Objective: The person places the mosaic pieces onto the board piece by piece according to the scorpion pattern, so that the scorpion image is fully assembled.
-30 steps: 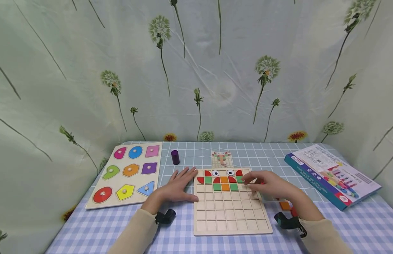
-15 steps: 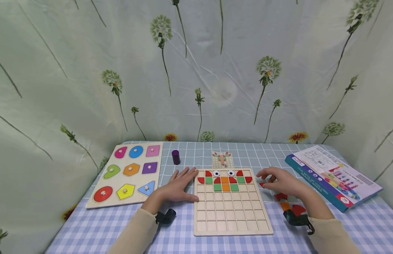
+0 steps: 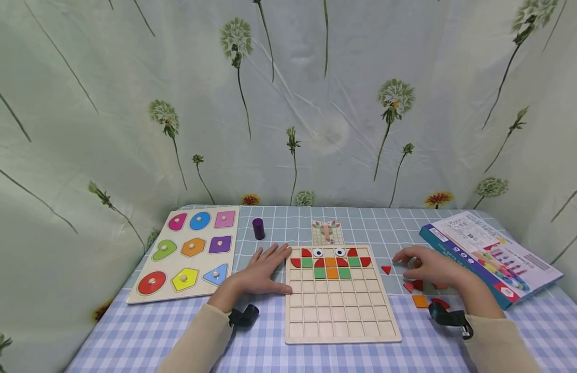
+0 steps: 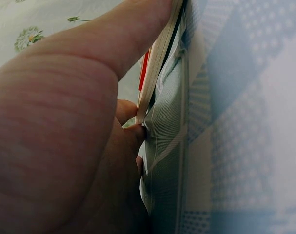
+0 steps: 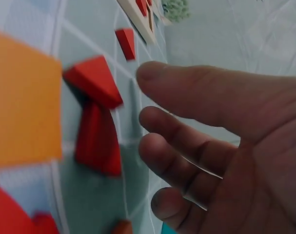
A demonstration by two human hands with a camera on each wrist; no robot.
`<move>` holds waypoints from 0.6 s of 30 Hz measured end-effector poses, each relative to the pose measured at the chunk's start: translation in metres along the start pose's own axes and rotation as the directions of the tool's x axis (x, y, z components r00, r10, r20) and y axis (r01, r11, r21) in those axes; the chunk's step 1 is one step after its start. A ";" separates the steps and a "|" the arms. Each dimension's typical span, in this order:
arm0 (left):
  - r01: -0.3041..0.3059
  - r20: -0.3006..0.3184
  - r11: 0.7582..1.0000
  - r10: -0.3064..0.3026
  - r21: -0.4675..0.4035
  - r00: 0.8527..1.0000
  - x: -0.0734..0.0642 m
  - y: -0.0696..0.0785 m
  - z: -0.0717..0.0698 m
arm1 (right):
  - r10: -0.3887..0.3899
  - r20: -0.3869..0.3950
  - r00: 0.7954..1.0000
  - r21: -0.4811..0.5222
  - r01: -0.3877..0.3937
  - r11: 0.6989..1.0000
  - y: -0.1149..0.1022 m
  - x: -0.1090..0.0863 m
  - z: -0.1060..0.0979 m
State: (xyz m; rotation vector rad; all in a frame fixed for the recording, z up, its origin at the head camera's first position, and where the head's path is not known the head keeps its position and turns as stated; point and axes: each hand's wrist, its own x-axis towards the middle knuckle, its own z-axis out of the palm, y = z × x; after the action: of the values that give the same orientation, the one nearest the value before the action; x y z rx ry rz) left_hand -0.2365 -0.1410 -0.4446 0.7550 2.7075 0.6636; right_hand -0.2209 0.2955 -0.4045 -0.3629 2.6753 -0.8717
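Left hand (image 3: 257, 274) spread wide, thumb and fingertips touching left edge of grid board (image 3: 342, 314), flat on table (image 3: 267, 339). Right hand (image 3: 430, 267) empty, fingers loosely bent, near loose red pieces (image 3: 418, 285) right of board.

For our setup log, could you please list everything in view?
Tablecloth: count unclear, checked blue and white, underneath.
Grid board: one, pale wood, centre.
Placed tiles: fourteen, red, green, orange, black-and-white, on grid board.
Loose tiles: at least five, red, orange, right of grid board.
Picture card: one, multicoloured, behind grid board.
Knob puzzle: one, pale, nine coloured shapes, left.
Cylinder: one, purple, left of card.
Box: one, teal and white, right.
Backdrop: one, pale, flowered, back.
Sleeves: two, beige, left and right.
Wrist cameras: two, dark, left and right.
Left grip: one, bare, at grid board's left edge.
Right grip: one, bare, near loose tiles.
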 end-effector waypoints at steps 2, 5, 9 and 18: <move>0.001 0.001 1.000 -0.001 -0.002 1.000 0.000 0.000 0.000 | -0.010 0.017 1.000 -0.004 0.010 1.000 0.004 -0.003 -0.004; 0.001 0.002 1.000 -0.001 -0.011 1.000 0.000 0.001 -0.001 | -0.017 0.054 0.998 -0.009 0.018 1.000 0.009 -0.007 -0.009; -0.002 0.001 1.000 0.002 -0.019 1.000 -0.001 0.002 -0.002 | -0.014 0.123 0.992 0.005 0.013 1.000 0.014 -0.011 -0.014; -0.014 0.000 1.000 0.014 -0.017 1.000 -0.002 0.002 -0.002 | 0.033 0.151 0.988 0.010 -0.035 0.999 0.015 -0.008 -0.012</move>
State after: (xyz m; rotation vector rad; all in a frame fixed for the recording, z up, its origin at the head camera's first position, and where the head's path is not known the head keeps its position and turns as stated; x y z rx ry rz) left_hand -0.2346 -0.1417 -0.4413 0.7712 2.6951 0.6885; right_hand -0.2195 0.3161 -0.4029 -0.3637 2.5286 -0.8163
